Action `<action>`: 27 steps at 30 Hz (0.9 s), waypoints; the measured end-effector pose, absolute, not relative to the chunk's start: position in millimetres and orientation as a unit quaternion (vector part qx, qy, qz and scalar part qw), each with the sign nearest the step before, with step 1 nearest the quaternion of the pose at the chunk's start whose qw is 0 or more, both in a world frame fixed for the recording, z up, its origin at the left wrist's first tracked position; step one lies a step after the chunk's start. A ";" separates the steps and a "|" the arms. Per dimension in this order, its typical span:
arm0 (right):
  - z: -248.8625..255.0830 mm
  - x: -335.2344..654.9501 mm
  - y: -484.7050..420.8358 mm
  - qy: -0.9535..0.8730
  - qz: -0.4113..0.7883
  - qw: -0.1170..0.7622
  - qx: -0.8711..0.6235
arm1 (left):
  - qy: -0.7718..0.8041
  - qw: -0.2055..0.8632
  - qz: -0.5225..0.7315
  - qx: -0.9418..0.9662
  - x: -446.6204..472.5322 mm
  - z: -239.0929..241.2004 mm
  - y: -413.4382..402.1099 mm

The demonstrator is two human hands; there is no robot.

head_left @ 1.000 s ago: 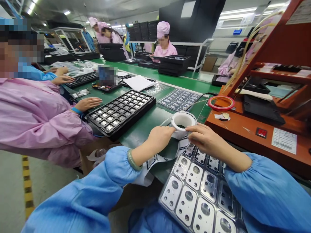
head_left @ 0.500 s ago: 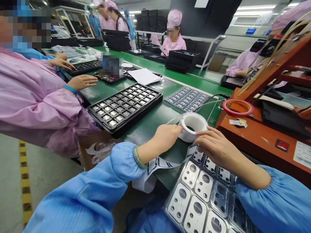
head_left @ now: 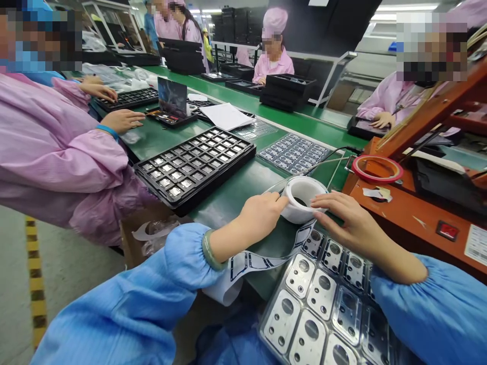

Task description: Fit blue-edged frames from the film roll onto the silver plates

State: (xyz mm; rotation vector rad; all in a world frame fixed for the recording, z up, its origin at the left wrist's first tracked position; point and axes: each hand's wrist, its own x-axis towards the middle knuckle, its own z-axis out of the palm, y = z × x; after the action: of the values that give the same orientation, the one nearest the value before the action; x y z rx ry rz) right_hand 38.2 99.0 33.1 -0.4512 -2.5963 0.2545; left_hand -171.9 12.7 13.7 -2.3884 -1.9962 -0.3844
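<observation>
A white roll of labels [head_left: 300, 215] stands between my hands, its strip of black-framed labels [head_left: 258, 261] curling down below it and to the left. My left hand [head_left: 262, 215] is closed at the roll's left side, its fingertips partly hidden. On the right, my right hand [head_left: 342, 218] holds the roll's rim loosely, fingers over the top edge and thumb low against the outer wall. Under my right hand lies a clear plastic tray [head_left: 283, 274] of silvery plates with round holes, tilted toward me.
A black compartment tray [head_left: 216, 190] of small metal parts sits left of the roll. Behind it are a sheet of plates [head_left: 292, 152] and white paper [head_left: 227, 117]. An orange machine [head_left: 414, 208] bearing red tape [head_left: 377, 168] stands right. A co-worker's hand [head_left: 124, 120] is at left.
My right hand's thumb and fingers have spread a little apart at the roll. My left hand stays at its side. The view has shifted slightly.
</observation>
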 end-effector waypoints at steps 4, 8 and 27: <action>34.6 26.7 110.0 -0.955 0.129 0.199 -0.177 | -0.632 -0.015 -0.146 -0.761 -173.0 16.8 7.4; 36.1 20.1 113.0 -0.968 0.119 0.122 -0.186 | -0.636 -0.025 -0.139 -0.759 -176.9 24.2 -0.5; 28.4 17.3 106.7 -0.968 0.101 0.115 -0.200 | -0.611 0.056 -0.086 -0.785 -150.7 36.0 5.9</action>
State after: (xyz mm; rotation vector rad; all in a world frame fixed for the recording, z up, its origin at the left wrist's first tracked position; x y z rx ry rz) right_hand 17.3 106.7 28.4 -0.5862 -2.8367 0.2966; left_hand -150.7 5.9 36.0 -2.3822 -1.8543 -0.2613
